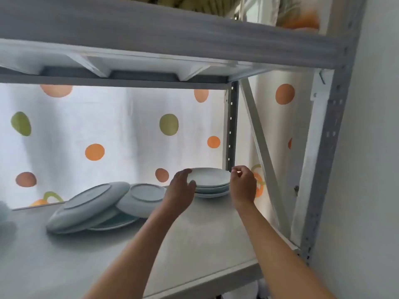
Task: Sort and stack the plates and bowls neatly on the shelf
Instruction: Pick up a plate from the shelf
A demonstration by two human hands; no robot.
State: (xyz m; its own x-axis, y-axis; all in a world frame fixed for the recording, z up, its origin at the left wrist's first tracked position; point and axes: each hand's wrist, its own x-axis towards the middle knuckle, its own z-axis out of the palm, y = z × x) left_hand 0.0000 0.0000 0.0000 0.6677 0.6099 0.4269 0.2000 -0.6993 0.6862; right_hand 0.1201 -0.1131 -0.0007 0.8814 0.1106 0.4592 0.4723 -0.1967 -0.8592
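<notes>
A neat stack of three pale grey plates (210, 182) stands at the back right of the grey shelf (194, 234). My left hand (181, 190) touches the stack's left rim with fingers spread. My right hand (243, 184) is at the stack's right rim, fingers curled, thumb and forefinger nearly pinched; whether it grips the top plate I cannot tell. To the left lies a loose pile: an upturned plate (86, 207) leaning over flat plates (114, 223), and an upturned bowl-like dish (142, 199) beside it.
An upper shelf board (151, 35) hangs low overhead. A metal post (232, 126) and a diagonal brace (261, 147) close the right side. A dotted curtain (108, 130) hangs behind. A blurred bluish object (4, 212) sits at the far left edge.
</notes>
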